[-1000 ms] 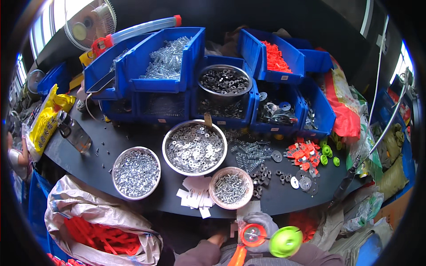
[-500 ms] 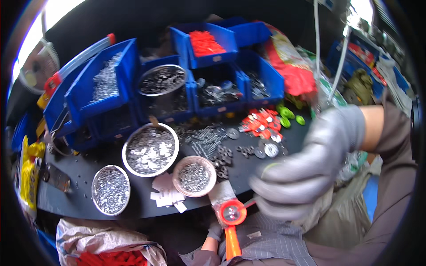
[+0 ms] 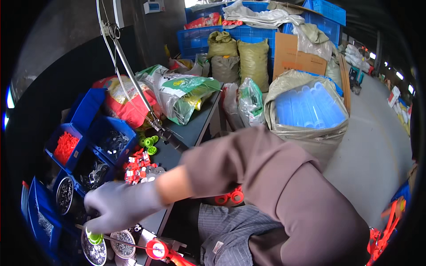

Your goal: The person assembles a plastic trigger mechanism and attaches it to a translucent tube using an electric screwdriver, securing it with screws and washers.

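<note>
My right hand [image 3: 122, 206], in a grey glove, reaches left across the bench with its fingers closed. At its fingertips sits a green round plastic piece [image 3: 94, 238]. A thin dark rod or band [image 3: 122, 241] runs from beside that piece toward a red-orange tool with a round ring head [image 3: 157, 249] at the bench's front edge. Below the hand are a bowl of small metal parts [image 3: 95, 253] and a smaller pinkish bowl of metal pieces [image 3: 123, 248]. My left hand does not show.
Blue bins [image 3: 113, 137] line the bench's back. Red-and-white parts [image 3: 137, 166] and green round pieces [image 3: 151, 144] lie near my forearm. A metal stand [image 3: 137, 88] rises beside plastic bags [image 3: 177, 91]. A sack of translucent blue tubes [image 3: 310, 106] stands to the right.
The view has swung to the right, showing sacks and floor. My right hand, with the green piece, now appears over the bowls at the lower left. My left hand has left the view.
</note>
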### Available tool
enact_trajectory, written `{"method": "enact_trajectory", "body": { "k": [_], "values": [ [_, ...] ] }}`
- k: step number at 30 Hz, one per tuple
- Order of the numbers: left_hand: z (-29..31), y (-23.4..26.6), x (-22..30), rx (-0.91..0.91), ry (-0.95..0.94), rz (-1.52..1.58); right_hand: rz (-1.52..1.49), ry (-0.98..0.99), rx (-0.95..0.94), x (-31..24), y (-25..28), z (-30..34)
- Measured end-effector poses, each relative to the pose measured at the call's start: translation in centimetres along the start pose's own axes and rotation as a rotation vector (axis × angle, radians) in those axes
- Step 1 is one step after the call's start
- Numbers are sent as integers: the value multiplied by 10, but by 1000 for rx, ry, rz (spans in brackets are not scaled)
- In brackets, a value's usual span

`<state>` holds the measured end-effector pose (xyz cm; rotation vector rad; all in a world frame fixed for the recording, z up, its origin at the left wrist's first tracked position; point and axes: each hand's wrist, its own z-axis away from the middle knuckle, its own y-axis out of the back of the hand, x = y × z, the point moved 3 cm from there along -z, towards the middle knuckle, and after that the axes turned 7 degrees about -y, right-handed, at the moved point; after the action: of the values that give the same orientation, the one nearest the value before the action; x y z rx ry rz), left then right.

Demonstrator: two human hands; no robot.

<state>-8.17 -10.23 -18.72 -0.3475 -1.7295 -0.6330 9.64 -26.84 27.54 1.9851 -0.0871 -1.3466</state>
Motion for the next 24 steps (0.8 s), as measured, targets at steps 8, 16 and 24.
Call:
{"method": "enact_trajectory", "body": {
  "k": [8, 16, 24],
  "values": [
    [-13, 30, 50, 276, 2, 2, 786, -486, 1017, 177, 181, 268],
    [-60, 36, 72, 516, 3, 95, 890, -1926, 1240, 292, 239, 677],
    [-50, 91, 114, 955, 11, 17, -1030, -169, 1566, 264, 183, 434]
  ]
}}
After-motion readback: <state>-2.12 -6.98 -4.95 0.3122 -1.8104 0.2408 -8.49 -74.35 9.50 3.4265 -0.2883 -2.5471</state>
